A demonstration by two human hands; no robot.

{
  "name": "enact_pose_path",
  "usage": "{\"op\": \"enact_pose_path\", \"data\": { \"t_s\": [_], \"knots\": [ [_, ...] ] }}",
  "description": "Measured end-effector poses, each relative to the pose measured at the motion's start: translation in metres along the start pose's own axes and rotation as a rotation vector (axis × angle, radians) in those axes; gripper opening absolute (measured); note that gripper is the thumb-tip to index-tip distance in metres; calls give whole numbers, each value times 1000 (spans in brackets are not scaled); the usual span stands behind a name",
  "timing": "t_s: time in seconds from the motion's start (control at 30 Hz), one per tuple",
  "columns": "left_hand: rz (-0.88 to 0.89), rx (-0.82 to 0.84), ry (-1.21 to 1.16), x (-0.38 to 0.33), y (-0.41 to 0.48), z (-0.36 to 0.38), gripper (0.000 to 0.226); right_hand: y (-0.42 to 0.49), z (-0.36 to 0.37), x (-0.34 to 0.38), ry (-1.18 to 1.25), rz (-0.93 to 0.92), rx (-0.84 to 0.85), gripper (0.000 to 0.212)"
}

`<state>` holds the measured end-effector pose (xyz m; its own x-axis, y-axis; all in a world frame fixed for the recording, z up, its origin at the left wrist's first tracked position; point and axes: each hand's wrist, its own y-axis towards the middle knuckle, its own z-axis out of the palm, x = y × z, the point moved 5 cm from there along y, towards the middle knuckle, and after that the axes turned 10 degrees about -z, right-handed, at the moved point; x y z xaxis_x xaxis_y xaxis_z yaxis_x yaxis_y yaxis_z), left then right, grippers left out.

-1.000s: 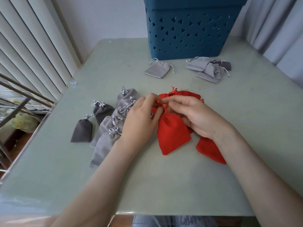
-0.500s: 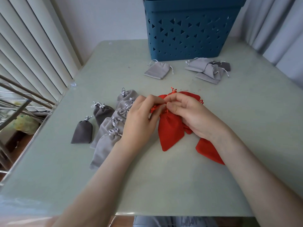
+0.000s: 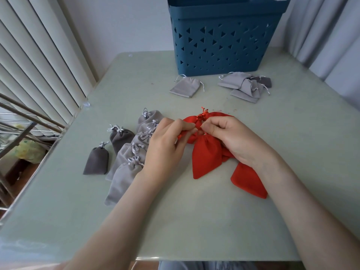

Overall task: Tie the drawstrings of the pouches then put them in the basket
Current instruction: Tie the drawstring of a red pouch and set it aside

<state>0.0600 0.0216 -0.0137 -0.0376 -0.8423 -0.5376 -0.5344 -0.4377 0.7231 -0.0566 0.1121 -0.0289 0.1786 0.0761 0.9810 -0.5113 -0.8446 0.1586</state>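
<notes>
I see red pouch (image 3: pixel 206 154) mid-frame on table (image 3: pixel 194 221), neck bunched tighter than a second ago. Left hand (image 3: pixel 165 141) grip pinched on drawstring (image 3: pixel 180 136); right hand (image 3: pixel 229 139) grip pinched at neck. I judge knot forming; basket (image 3: pixel 224 45), top of frame, comes next.

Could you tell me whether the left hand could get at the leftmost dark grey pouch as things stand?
Probably yes, once freed: the left hand is pinching the drawstring of the red pouch, but the dark grey pouch lies just left of it, with only low light grey pouches between.
</notes>
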Motion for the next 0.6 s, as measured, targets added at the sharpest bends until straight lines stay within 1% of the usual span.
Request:
{"op": "enact_pose_path", "data": {
  "t_s": [0.07, 0.13, 0.2, 0.27, 0.33, 0.47, 0.53, 0.6],
  "knots": [
    [-89, 1, -48, 3, 1, -1, 3, 3, -3, -1, 37, -33, -75, 24],
    [-237, -17, -120, 8, 3, -4, 9, 6, -9, 0, 132, -95, -192, 27],
    [-400, -19, -212, 16, 5, -5, 14, 8, -14, 6, 344, -169, -294, 25],
    [-501, -10, -297, 24, 7, -5, 26, 8, -18, 12, 497, -249, -320, 23],
    [-519, 10, -334, 26, 7, -2, 25, 8, -20, 16, 483, -277, -322, 23],
    [-434, 112, -275, 14, 3, 7, 22, 4, -28, 15, 444, -287, -407, 27],
    [-449, 127, -273, 16, 3, 9, 19, 3, -27, 17, 462, -293, -390, 24],
    [-495, 131, -320, 22, 3, 8, 17, 3, -23, 20, 537, -297, -336, 18]
  ]
}}
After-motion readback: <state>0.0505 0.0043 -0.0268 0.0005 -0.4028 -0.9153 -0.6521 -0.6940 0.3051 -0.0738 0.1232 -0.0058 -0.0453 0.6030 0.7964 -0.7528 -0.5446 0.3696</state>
